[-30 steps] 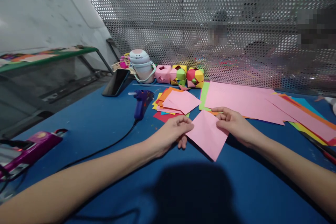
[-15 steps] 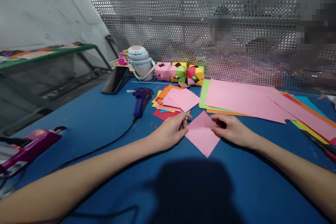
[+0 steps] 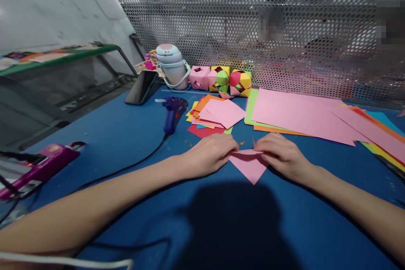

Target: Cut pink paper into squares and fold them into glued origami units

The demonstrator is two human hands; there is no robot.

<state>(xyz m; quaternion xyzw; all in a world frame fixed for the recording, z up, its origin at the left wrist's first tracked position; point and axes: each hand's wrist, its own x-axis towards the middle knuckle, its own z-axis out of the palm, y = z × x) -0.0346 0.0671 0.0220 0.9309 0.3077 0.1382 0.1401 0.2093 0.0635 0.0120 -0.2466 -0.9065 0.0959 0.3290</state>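
Observation:
A small pink sheet of paper (image 3: 251,166) lies on the blue table between my hands, its far half folded over so that a triangle pointing toward me shows. My left hand (image 3: 213,152) grips its left corner with the fingers curled. At the right corner, my right hand (image 3: 278,154) pinches the paper along the far edge. Fingertips hide both ends of that edge. Just beyond my left hand sits a loose stack of small squares (image 3: 224,112), pink on top, with orange, yellow and red below.
A blue glue gun (image 3: 171,114) with a black cord lies left of the stack. Further back are a phone (image 3: 141,87), a flask (image 3: 174,69) and folded paper balls (image 3: 218,79). Large pink sheets (image 3: 300,114) lie at right. A purple power strip (image 3: 44,166) is at far left.
The pink square lay opened as a diamond; its far corner has been folded over, leaving a triangle. Both hands have closed in on its side corners. The view has shifted slightly.

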